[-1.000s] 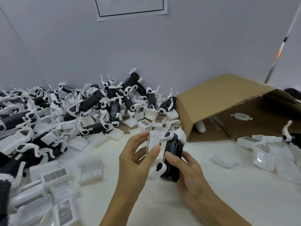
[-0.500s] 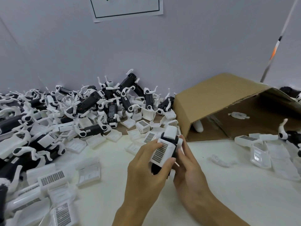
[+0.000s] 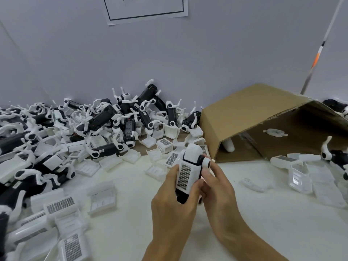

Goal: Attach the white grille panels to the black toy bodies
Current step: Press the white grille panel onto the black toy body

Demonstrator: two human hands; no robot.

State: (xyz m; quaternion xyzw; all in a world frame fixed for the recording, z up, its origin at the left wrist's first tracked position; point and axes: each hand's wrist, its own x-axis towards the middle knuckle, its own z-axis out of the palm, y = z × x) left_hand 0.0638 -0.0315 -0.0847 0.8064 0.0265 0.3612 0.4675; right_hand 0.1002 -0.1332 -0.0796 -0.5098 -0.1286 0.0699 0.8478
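The white grille panel [image 3: 185, 176] sits against the black toy body [image 3: 183, 196], held above the white table [image 3: 263, 213] in front of the cardboard box [image 3: 254, 117]. The left hand [image 3: 174, 206] curls round the panel and body, thumb on the panel's edge, while the right hand [image 3: 218, 193] grips the body's far side.

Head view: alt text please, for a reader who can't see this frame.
Both hands, left and right, hold a black toy body with a white grille panel on it, above a white table. A pile of toy bodies and loose panels lies left; an open cardboard box lies right.
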